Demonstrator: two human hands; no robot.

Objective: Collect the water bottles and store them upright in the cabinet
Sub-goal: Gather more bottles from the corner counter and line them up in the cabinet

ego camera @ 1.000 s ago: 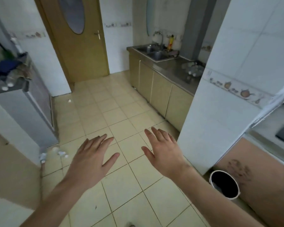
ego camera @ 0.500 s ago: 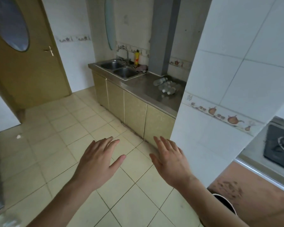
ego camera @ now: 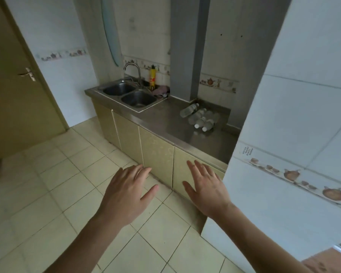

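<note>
Hovering palm-down over the floor tiles, the left hand [ego camera: 126, 192] and right hand [ego camera: 206, 189] are flat, fingers spread, holding nothing. Beyond them the cabinet [ego camera: 158, 152] doors are closed. Farther back, the bottles [ego camera: 200, 118] lie heaped on the counter [ego camera: 165, 119] by the pillar; being round and stacked, some could roll off if one is pulled carelessly.

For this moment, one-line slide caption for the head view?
Both hands, left and right, open and empty; water bottles lie on the steel counter.
</note>
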